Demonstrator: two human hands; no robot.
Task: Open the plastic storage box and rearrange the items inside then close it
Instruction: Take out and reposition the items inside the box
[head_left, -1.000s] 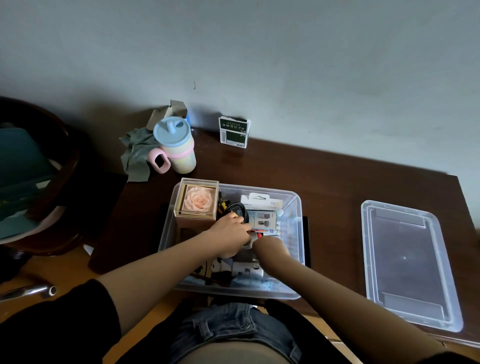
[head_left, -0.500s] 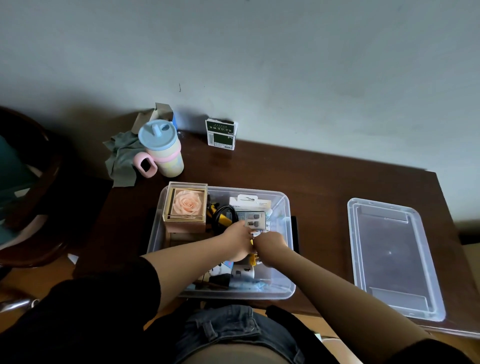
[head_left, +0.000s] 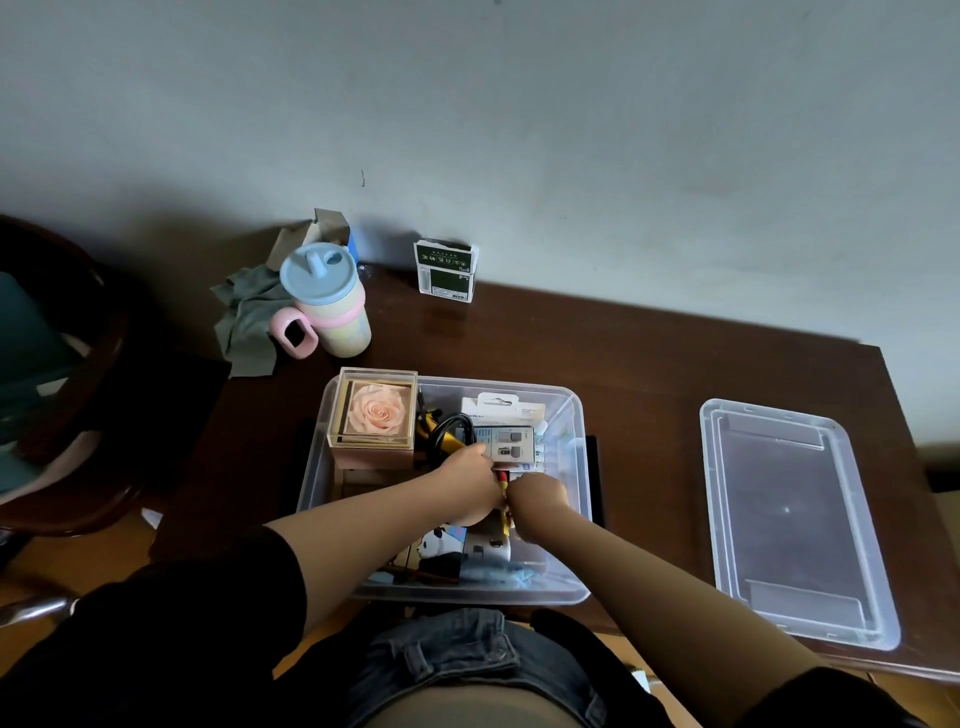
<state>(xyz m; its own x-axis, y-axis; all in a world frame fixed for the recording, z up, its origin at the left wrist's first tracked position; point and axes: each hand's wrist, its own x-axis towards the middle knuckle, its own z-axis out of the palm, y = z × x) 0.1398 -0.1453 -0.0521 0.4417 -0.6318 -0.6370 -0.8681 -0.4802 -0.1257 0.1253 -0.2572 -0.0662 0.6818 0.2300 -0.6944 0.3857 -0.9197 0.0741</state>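
Dark wooden desk (head_left: 649, 364) is set against a plain grey wall; only the head view is supplied. At the desk's near centre the plastic storage box (head_left: 569, 415) stands open. Its lid (head_left: 795, 519) lies flat at three o'clock from it, well apart, judged to have been set aside so that the contents can be reached.

Inside the box, a rose display case (head_left: 375, 410) occupies the ten o'clock corner, with a black cable coil (head_left: 451, 428) beside it and a white retail pack (head_left: 506, 413) at twelve o'clock. A panda-print item (head_left: 441, 545) lies toward six o'clock.

The left hand (head_left: 470, 475) is curled at the near edge of a grey carded pack (head_left: 506, 444); whether that pack is gripped cannot be told. The right hand (head_left: 535, 499) is curled beside a red-and-yellow item (head_left: 503, 486); its hold is likewise hidden. Rearranging is judged under way.

Beyond the box at eleven o'clock stand a pastel lidded cup (head_left: 327, 301) and grey cloth (head_left: 244, 317); a green-labelled carton (head_left: 445, 270) leans at the wall.
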